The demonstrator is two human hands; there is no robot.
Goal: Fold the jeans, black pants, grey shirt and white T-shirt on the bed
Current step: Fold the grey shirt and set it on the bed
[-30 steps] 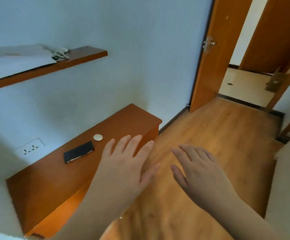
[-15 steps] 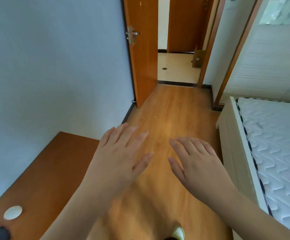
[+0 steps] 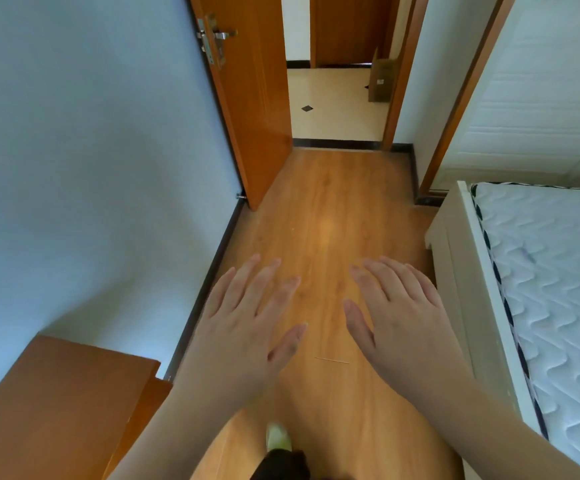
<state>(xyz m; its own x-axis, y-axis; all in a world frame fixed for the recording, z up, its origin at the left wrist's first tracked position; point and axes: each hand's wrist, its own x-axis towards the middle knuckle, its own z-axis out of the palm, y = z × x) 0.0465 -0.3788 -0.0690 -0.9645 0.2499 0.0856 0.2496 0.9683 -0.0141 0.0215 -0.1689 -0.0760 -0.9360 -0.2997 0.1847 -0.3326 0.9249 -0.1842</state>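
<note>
Left of the left hand [image 3: 247,327]: wooden cabinet [image 3: 56,403] low and near, pale wall [image 3: 91,168] above. Beyond the left hand's fingertips: open door [image 3: 250,109] with metal handle [image 3: 217,38], tiled hallway past it, cardboard box [image 3: 382,79] against the far frame.

Left hand: palm down, fingers straight and spread, holding nothing, raised over the wooden floor [image 3: 323,220]. Right hand [image 3: 399,317]: same posture, fingers straight and slightly apart, holding nothing. Hands side by side, not touching. Below and between the wrists: a shoe tip [image 3: 276,439] and dark trouser leg.

Right of the right hand: bed [image 3: 455,271], pale frame just beside the hand, quilted mattress [image 3: 558,289] bare over the part in view.

Jeans, black pants, grey shirt, white T-shirt: none visible; whereabouts cannot be told. Judged: folding not begun, garments yet to be found, probably further right on the bed out of view.

Risks from here, as judgement:
- Search misdirected toward the doorway, since gaze points along the floor rather than at the bed.
- Shin or hip knocked on the bed frame corner or the cabinet edge when turning in the narrow passage.
- Garments folded on a slippery quilted surface may slide and lose shape.
</note>
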